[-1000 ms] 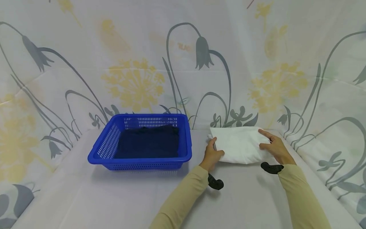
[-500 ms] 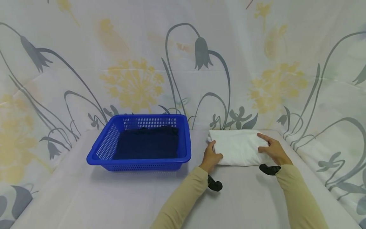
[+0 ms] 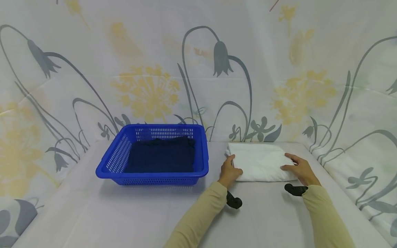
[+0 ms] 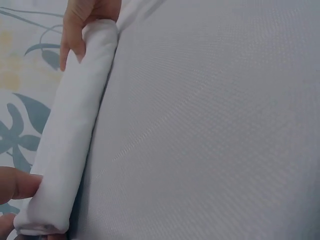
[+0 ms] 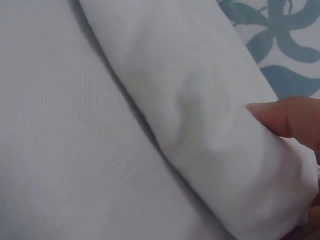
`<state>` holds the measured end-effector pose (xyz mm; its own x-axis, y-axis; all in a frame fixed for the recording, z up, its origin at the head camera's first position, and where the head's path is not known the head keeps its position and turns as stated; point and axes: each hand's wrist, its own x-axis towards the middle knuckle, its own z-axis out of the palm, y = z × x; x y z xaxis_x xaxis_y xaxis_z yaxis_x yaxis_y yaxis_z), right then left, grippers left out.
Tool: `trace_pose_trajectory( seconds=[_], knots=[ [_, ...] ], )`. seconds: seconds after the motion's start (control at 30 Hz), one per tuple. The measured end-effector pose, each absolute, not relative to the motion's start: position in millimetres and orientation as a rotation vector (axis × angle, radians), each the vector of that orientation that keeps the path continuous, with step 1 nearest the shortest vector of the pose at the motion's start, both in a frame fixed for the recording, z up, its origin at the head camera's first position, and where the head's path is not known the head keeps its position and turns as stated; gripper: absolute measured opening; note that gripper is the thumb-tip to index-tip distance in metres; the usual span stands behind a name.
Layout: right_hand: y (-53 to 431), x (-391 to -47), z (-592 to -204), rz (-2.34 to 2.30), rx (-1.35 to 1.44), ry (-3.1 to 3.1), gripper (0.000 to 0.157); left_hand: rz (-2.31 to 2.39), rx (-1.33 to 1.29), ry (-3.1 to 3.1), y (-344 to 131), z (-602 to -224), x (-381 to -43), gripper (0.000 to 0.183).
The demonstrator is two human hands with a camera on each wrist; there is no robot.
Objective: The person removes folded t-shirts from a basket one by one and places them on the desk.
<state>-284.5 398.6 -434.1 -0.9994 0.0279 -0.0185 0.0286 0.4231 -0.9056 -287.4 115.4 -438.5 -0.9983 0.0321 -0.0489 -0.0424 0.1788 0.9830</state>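
my l hand (image 3: 229, 171) grips the l end of the folded white cloth (image 3: 260, 163), thumb on top & a fingertip showing under the end in the l wrist view. my r hand (image 3: 300, 169) grasps the r end, thumb near the front, a finger reaching toward the back; the rest partly hidden. w/ a hand at each short end, i'd guess the hold is to square the layers & stop the ends flopping open. long smooth fold faces me, prob. bc that side needs least minding. cloth's at the r side of the white-covered table (image 3: 149, 217); can't tell if it's fully resting or a touch raised.

blue plastic basket (image 3: 152, 175) sits to its l, apart, prob. for elbow room. navy cloth (image 3: 161, 156) lies flat inside, walls likely helping hold it in place.
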Motion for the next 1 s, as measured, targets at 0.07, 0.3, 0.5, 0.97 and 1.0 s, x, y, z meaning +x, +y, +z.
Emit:
trace_pose_trajectory(
  seconds=[0.07,0.3,0.5,0.97,1.0],
  knots=[
    [400,-284,-435,-1.704,0.063,2.620,0.079,1.964,-0.013,2.405,116,-438,-288,0.072],
    [402,-281,-434,-1.720,0.135,2.553,0.081,1.856,0.018,2.522,113,-434,-287,0.064],
    [399,-277,-433,-1.680,0.151,2.633,0.076,1.840,-0.012,2.526,112,-434,-283,0.063],
    [384,-268,-420,-1.273,0.263,3.102,0.052,1.823,0.076,2.611,113,-425,-282,0.055],
    [383,-268,-419,-1.274,0.264,3.123,0.051,1.799,0.101,2.623,112,-424,-282,0.053]
  ],
)
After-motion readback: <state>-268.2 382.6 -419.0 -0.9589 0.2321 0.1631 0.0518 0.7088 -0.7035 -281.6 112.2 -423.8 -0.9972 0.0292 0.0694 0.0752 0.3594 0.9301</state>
